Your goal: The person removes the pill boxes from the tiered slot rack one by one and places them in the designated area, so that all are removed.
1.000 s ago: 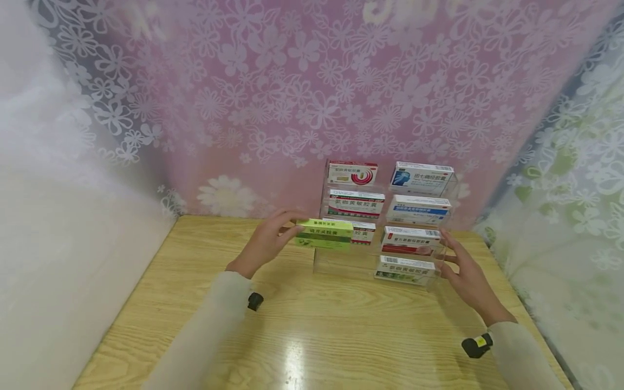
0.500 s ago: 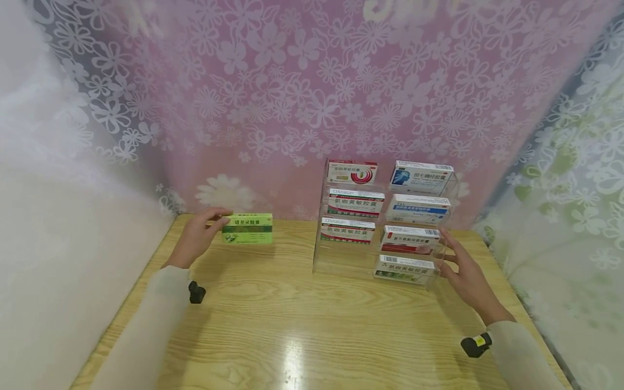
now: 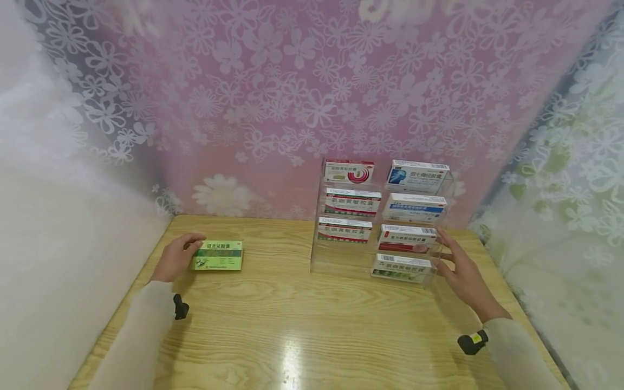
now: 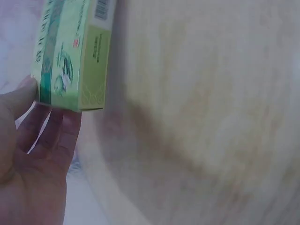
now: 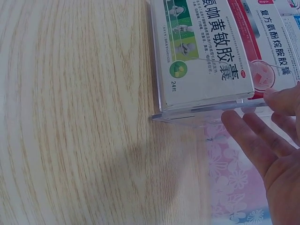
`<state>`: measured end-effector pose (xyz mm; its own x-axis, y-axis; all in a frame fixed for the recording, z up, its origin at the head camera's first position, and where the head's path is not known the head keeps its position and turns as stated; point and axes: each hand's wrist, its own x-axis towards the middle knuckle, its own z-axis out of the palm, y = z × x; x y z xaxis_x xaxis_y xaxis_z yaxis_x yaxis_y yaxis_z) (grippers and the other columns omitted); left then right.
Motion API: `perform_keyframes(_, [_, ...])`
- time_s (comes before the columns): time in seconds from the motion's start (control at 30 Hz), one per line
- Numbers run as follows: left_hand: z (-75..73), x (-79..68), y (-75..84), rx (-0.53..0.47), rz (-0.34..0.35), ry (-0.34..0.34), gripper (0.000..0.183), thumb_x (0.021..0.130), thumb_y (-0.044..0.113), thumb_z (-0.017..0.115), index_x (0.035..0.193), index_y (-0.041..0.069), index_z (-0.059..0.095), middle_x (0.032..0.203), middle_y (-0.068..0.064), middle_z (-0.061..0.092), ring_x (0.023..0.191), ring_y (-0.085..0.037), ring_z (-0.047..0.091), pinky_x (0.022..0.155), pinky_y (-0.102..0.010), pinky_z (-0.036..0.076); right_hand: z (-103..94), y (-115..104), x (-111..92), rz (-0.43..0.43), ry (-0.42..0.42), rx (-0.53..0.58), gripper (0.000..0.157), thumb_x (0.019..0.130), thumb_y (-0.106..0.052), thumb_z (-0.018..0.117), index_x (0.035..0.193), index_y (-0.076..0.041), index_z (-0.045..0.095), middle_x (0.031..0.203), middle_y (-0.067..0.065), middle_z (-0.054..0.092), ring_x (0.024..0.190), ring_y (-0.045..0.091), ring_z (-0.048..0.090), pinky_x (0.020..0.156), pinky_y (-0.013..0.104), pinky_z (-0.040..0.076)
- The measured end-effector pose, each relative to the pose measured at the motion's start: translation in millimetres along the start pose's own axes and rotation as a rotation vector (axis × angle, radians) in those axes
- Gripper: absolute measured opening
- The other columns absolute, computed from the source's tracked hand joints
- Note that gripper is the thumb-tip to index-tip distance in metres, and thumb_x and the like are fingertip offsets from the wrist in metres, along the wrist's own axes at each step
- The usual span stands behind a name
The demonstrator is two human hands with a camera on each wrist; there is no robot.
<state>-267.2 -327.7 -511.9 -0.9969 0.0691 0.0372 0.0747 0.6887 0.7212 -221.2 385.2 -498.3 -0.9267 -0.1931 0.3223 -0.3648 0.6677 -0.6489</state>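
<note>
My left hand [image 3: 171, 257] pinches the left end of a green medicine box [image 3: 218, 255], low over the left side of the table. In the left wrist view, the thumb is on the front of the green box [image 4: 63, 61] and the fingers are behind its end. A clear acrylic display rack [image 3: 341, 260] stands right of centre with several medicine boxes in two columns. Its lowest left slot has no box. My right hand [image 3: 465, 276] grips the rack's right side. In the right wrist view, the thumb [image 5: 281, 99] lies at the edge of the clear side panel, with fingertips against its outer face.
A red-banded medicine box [image 3: 407, 239] and a white box with green pictures [image 3: 401, 268] sit in the rack's lower right slots. The wooden table [image 3: 273, 314] stretches in front. A pink floral curtain [image 3: 273, 108] hangs close behind the rack.
My left hand has carried the green box leftward from in front of the rack, then lowered it toward the table. The right hand stays at the rack's side.
</note>
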Motion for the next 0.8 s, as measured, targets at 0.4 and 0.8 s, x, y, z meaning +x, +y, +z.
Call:
perform_keyframes(0.4, [14.9, -11.6, -13.4, 0.049, 0.021, -0.028, 0.053, 0.114, 0.026, 0.062, 0.159, 0.0, 0.052, 0.163, -0.033, 0.046, 0.135, -0.057, 0.058, 0.106, -0.071, 0.053, -1.5, -2, 1, 0.02, 0.003, 0.011, 0.087, 0.108, 0.002, 0.063, 0.177, -0.023, 0.016, 0.164, 0.036, 0.041, 0.124, 0.06, 0.064, 0.077, 0.011, 0.059])
perform_keyframes(0.8, [13.7, -11.5, -33.6, 0.105, -0.008, -0.009, 0.056, 0.117, 0.026, 0.056, 0.165, 0.001, 0.043, 0.146, -0.034, 0.062, 0.125, -0.052, 0.065, 0.097, -0.068, 0.056, 0.6, -3, 1, 0.033, -0.004, 0.018, 0.086, 0.11, 0.0, 0.062, 0.177, -0.024, 0.015, 0.163, 0.036, 0.04, 0.125, 0.062, 0.062, 0.078, 0.008, 0.057])
